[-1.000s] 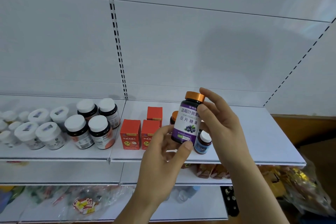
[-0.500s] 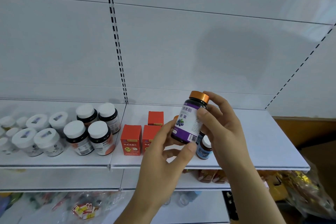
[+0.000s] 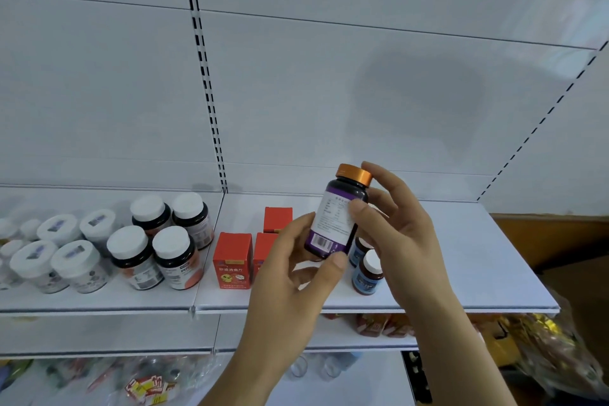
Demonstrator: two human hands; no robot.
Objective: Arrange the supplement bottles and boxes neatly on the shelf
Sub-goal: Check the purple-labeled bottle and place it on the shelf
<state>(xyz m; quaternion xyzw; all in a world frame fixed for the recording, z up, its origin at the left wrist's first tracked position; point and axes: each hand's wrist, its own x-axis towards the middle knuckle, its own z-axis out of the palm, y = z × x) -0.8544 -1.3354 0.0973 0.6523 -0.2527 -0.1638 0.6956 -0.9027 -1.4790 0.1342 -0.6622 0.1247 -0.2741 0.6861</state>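
Bottle [image 3: 337, 214] sits mid-frame, above the shelf [image 3: 461, 257], held by both hands. Left hand [image 3: 296, 273] pinches its bottom; right hand [image 3: 395, 231] curls round its top. Barcode faces us. Next, probably turn the front forward and stand it beside the boxes [image 3: 232, 260].

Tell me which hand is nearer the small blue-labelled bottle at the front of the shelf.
Right. The right hand sits just above and beside the small blue-labelled bottle, overlapping it in view. The left hand is farther to its left; both hold the orange-capped bottle.
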